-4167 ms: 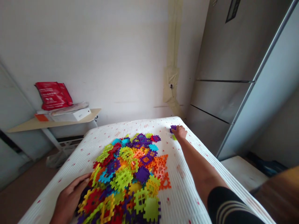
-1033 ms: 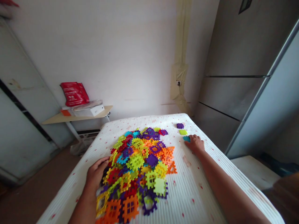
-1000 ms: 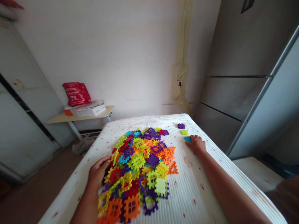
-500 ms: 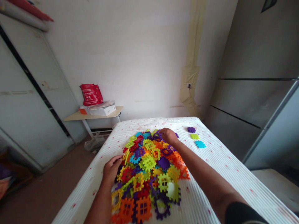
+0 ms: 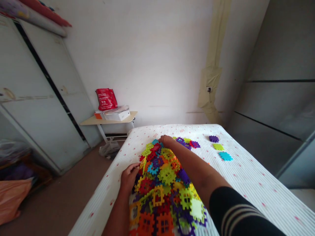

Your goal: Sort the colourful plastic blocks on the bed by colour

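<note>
A heap of colourful plastic interlocking tiles [image 5: 167, 175] with toothed edges lies on the white bedding; several have window-like cut-outs. My left hand [image 5: 130, 177] rests at the heap's left edge, loosely bent, its fingertips against the yellow tiles there. At the far side of the heap is my right hand [image 5: 167, 141], its fingers bent down beside a blue tile [image 5: 155, 141]. The back of that hand hides whatever its fingertips hold. Right of the heap lie a purple tile stack [image 5: 214, 139], a lime-green tile [image 5: 218, 147] and a light-blue tile [image 5: 225, 156] in a row.
The tiles lie on a bed [image 5: 246, 183] with a ribbed, red-dotted cover. Behind it on the left, a small table [image 5: 86, 121] bears a white box [image 5: 119, 115] and a red bag [image 5: 106, 99]. A sliding-door wardrobe [image 5: 44, 124] stands left, a grey cabinet [image 5: 270, 108] right.
My right hand has moved left along the far edge of the heap, uncovering purple and red tiles there. The left hand stays at the heap's left edge. The view has swung slightly left.
</note>
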A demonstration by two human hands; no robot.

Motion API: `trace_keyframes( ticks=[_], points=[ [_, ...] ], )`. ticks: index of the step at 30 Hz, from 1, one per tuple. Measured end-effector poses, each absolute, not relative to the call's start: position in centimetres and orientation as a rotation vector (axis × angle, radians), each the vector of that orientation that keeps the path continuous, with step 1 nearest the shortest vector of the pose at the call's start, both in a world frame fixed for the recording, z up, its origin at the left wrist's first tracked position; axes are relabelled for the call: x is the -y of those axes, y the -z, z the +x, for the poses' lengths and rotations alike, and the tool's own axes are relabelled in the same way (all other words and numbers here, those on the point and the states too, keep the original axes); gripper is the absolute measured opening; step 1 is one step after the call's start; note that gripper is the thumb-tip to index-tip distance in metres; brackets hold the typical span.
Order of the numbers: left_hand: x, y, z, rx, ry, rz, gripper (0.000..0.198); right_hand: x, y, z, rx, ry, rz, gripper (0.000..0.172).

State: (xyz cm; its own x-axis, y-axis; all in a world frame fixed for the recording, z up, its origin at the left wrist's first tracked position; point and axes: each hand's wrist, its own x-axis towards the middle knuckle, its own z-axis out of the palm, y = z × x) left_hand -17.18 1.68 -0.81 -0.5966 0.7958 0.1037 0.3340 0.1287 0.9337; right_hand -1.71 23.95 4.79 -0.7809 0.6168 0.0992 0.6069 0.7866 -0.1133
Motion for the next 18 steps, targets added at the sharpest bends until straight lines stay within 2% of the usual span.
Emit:
trace_keyframes(
  ticks=[11, 17, 18],
  points=[
    [-1.7, 0.6, -17.1, -1.98, -1.493, 1.045, 0.042, -23.3, -8.6, 5.8, 2.439, -0.437, -0.992, 0.021],
    [-1.7, 0.5, -16.8, -1.941, -1.528, 0.999, 0.043, -20.5, -6.7, 17.2, 2.233, -0.692, -1.028, 0.028],
    [-1.8, 0.5, -16.8, -1.939, -1.53, 0.997, 0.043, -20.0, -6.1, 19.4, 2.188, -0.842, -1.047, 0.028]
  ],
)
